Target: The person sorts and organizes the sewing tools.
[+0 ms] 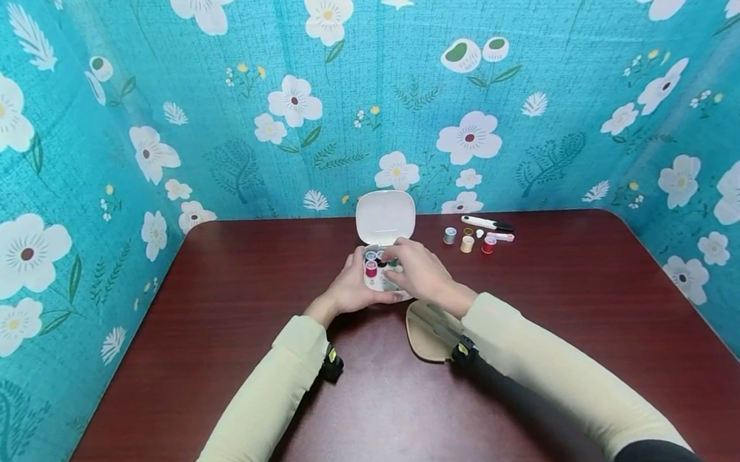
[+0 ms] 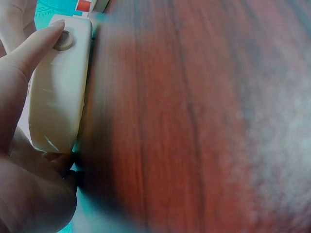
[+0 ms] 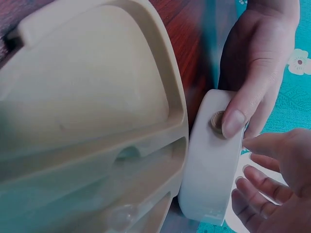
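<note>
A white sewing box (image 1: 375, 282) stands on the table with its lid (image 1: 385, 217) raised at the back. Several thread spools sit inside, among them a red spool (image 1: 371, 268). My left hand (image 1: 347, 285) grips the box from the left, its thumb across the front beside a round button (image 2: 64, 41). Over the right part of the box is my right hand (image 1: 422, 269), thumb and fingers reaching down into it. Dark things show beneath those fingertips; whether they pinch one is hidden. In the right wrist view, a beige compartment tray (image 3: 87, 73) lies close to the box.
To the right at the back lie a pale blue spool (image 1: 449, 235), a beige spool (image 1: 467, 244), a red spool (image 1: 488, 244), a white-and-black tool (image 1: 486, 223) and a pink item (image 1: 501, 236). A flowered cloth (image 1: 299, 163) hangs behind the table.
</note>
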Demonstrator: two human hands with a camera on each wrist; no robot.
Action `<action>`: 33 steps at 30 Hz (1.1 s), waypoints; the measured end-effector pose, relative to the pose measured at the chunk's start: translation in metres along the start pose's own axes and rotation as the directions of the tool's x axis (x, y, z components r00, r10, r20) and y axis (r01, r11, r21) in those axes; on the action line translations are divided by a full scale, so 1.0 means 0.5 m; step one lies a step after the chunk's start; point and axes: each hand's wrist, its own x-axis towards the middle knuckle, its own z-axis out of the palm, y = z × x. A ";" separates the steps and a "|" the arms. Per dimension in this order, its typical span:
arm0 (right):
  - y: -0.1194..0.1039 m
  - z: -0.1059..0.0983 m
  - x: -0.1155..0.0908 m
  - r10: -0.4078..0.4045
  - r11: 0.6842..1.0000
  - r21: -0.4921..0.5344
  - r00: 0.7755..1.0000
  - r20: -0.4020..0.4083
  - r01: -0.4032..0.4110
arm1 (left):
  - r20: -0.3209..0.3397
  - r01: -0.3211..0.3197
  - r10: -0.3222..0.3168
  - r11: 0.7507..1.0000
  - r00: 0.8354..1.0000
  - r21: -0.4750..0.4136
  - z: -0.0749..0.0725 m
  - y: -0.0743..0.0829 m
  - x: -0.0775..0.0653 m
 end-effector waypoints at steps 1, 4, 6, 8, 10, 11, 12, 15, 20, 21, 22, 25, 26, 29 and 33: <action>0.002 -0.001 -0.001 -0.001 1.000 0.004 1.000 0.001 0.001 | 0.002 0.002 -0.002 1.000 1.000 0.002 0.000 0.000 0.000; 0.006 -0.004 -0.005 -0.006 1.000 0.009 1.000 0.002 0.006 | 0.006 0.011 -0.011 1.000 1.000 0.007 0.000 0.001 0.000; 0.008 -0.005 -0.006 -0.007 1.000 0.010 1.000 0.003 0.007 | 0.008 0.017 -0.017 1.000 1.000 0.010 0.000 0.001 -0.001; 0.010 -0.007 -0.008 -0.004 1.000 0.014 1.000 0.003 0.004 | 0.007 0.022 -0.022 1.000 1.000 0.012 0.000 0.002 -0.002; 0.012 -0.009 -0.011 0.000 1.000 0.015 1.000 0.003 0.000 | 0.006 0.024 -0.024 1.000 1.000 0.014 -0.001 0.003 -0.002; 0.013 -0.010 -0.012 0.001 1.000 0.018 1.000 0.002 -0.001 | 0.006 0.024 -0.024 1.000 1.000 0.013 -0.001 0.004 -0.003; 0.015 -0.011 -0.014 0.002 1.000 0.018 1.000 -0.001 -0.002 | 0.006 0.023 -0.023 1.000 1.000 0.013 -0.001 0.004 -0.002; 0.020 -0.015 -0.018 -0.001 1.000 0.022 1.000 -0.008 0.001 | 0.004 0.021 -0.021 1.000 1.000 0.012 -0.001 0.004 -0.003; 0.029 -0.019 -0.026 0.004 1.000 0.028 1.000 -0.014 -0.004 | -0.002 0.020 -0.020 1.000 1.000 0.009 0.000 0.004 -0.003; 0.030 -0.020 -0.027 0.009 1.000 0.029 1.000 -0.014 -0.009 | -0.003 0.020 -0.020 1.000 1.000 0.009 0.000 0.003 -0.003; 0.032 -0.022 -0.029 0.016 0.999 0.031 1.000 -0.014 -0.015 | -0.004 0.020 -0.020 1.000 1.000 0.009 0.001 0.003 -0.003; 0.035 -0.026 -0.035 0.037 0.999 0.037 0.999 -0.015 -0.037 | -0.008 0.017 -0.017 1.000 1.000 0.014 0.001 0.002 -0.003; 0.037 -0.027 -0.036 0.042 0.998 0.039 0.999 -0.016 -0.042 | -0.007 0.017 -0.017 1.000 1.000 0.016 0.001 0.002 -0.002; 0.043 -0.030 -0.042 0.051 0.998 0.042 0.998 -0.019 -0.051 | -0.005 0.019 -0.019 1.000 1.000 0.020 0.002 0.000 -0.001; 0.051 -0.034 -0.047 0.057 0.997 0.045 0.998 -0.025 -0.055 | -0.005 0.023 -0.023 1.000 1.000 0.020 0.003 -0.002 0.002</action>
